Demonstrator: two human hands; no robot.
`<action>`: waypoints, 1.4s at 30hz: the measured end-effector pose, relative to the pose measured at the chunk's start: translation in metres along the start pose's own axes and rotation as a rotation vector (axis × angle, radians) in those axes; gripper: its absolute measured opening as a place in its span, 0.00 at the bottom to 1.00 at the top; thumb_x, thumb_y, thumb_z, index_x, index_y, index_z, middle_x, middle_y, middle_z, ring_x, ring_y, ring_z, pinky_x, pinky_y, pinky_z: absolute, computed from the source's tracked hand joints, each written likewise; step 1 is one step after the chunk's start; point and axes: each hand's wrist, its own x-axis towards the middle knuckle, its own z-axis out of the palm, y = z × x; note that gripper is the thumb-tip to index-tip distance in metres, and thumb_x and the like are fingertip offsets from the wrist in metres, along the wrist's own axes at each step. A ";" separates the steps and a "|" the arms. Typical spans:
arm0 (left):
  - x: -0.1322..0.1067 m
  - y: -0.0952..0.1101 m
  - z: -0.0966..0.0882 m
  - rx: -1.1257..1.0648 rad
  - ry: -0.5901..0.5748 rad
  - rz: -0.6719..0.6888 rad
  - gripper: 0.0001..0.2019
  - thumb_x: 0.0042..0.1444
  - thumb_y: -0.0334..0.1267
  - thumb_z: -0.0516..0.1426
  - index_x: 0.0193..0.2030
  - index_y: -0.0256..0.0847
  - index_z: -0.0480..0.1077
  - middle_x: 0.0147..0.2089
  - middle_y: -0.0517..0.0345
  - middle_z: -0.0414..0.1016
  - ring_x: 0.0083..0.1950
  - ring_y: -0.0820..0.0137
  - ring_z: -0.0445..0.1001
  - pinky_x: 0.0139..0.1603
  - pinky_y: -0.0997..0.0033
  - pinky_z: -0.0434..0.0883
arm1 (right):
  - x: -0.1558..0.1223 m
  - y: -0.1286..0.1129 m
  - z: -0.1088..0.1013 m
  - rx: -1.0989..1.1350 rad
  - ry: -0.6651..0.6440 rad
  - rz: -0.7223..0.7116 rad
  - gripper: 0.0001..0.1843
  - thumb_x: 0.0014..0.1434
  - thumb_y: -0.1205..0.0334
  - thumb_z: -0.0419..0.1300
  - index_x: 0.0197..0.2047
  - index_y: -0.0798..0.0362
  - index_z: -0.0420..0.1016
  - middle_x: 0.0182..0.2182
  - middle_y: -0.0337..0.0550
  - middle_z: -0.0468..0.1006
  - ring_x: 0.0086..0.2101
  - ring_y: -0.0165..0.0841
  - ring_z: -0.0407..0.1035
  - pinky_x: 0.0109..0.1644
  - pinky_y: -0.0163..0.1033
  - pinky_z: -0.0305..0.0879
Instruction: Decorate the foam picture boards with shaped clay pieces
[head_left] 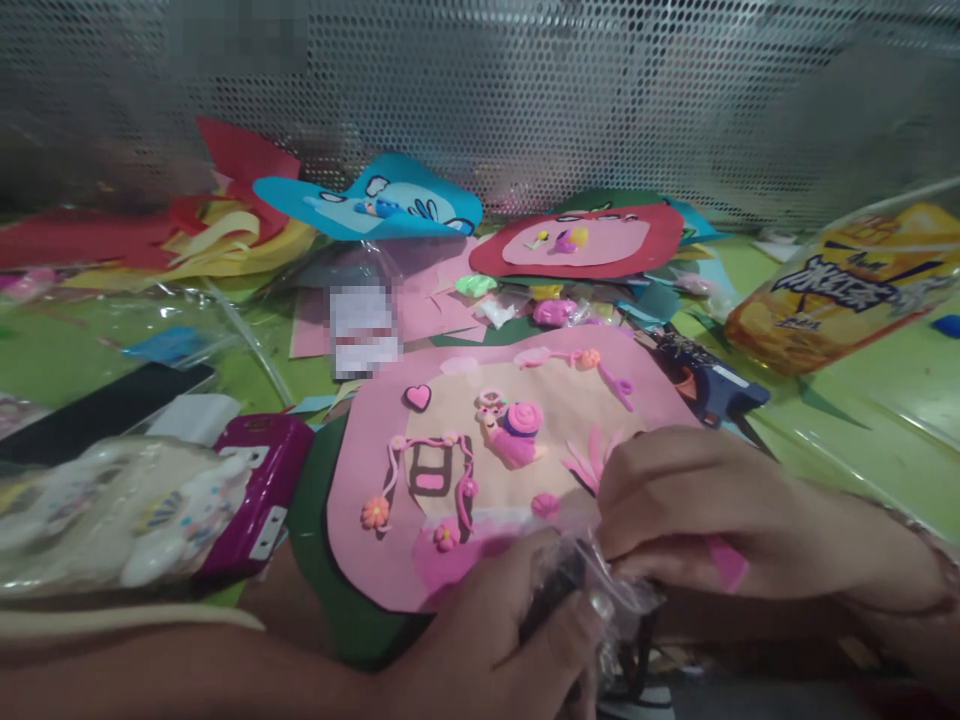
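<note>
My left hand [517, 630] is closed around a crumpled transparent plastic wrapper [619, 610] at the lower middle; something dark shows between its fingers. My right hand [690, 510] pinches the wrapper's upper edge, fingertips partly hidden. A bright pink piece [726, 563] shows against the right hand's lower side. Just beyond both hands lies a pink paper craft sheet [367, 420] on a green backing [322, 580]. On it are a pink clay snail [517, 432], a pink heart [418, 398], clay flowers [447, 535] and a frame of clay strips around a drawn window [431, 470].
A tilted drink bottle [847, 280] lies at right, beside a dark blue tool [712, 380]. Blue [375, 200] and red [495, 250] paper crafts lie behind, before a perforated metal panel [480, 90]. At left are a phone case [120, 510] and a purple box [262, 480].
</note>
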 end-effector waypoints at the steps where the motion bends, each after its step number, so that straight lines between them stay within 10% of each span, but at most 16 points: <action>1: 0.000 0.001 0.000 -0.006 -0.007 0.010 0.27 0.56 0.63 0.48 0.41 0.37 0.62 0.21 0.65 0.60 0.21 0.79 0.58 0.23 0.80 0.59 | 0.000 -0.001 0.001 0.007 -0.012 0.008 0.04 0.62 0.68 0.55 0.39 0.58 0.71 0.31 0.45 0.71 0.32 0.26 0.66 0.36 0.29 0.63; 8: 0.000 0.001 0.001 -0.003 0.040 -0.001 0.29 0.53 0.66 0.48 0.41 0.37 0.65 0.21 0.65 0.60 0.21 0.79 0.58 0.22 0.81 0.58 | 0.005 0.000 0.005 0.037 -0.143 0.094 0.09 0.61 0.74 0.53 0.43 0.60 0.72 0.31 0.44 0.70 0.33 0.26 0.64 0.36 0.28 0.61; 13: 0.002 -0.001 0.001 0.014 0.024 0.002 0.30 0.51 0.68 0.46 0.31 0.38 0.61 0.20 0.64 0.60 0.20 0.79 0.57 0.20 0.80 0.56 | 0.005 -0.006 0.009 -0.006 -0.070 0.077 0.10 0.62 0.74 0.52 0.33 0.58 0.72 0.30 0.43 0.69 0.31 0.24 0.63 0.35 0.27 0.59; 29: -0.002 -0.005 0.002 0.041 0.092 -0.043 0.27 0.56 0.64 0.46 0.31 0.38 0.61 0.22 0.64 0.60 0.22 0.79 0.59 0.24 0.80 0.58 | -0.002 0.004 0.002 -0.107 0.172 -0.011 0.12 0.60 0.76 0.53 0.44 0.56 0.72 0.35 0.45 0.75 0.37 0.26 0.71 0.39 0.28 0.67; 42: -0.002 0.016 -0.006 0.243 -0.102 0.079 0.25 0.59 0.61 0.44 0.37 0.39 0.66 0.28 0.61 0.64 0.28 0.75 0.63 0.29 0.79 0.63 | 0.006 0.013 -0.002 -0.206 0.497 0.491 0.09 0.54 0.64 0.62 0.23 0.53 0.74 0.19 0.36 0.75 0.21 0.25 0.68 0.23 0.29 0.62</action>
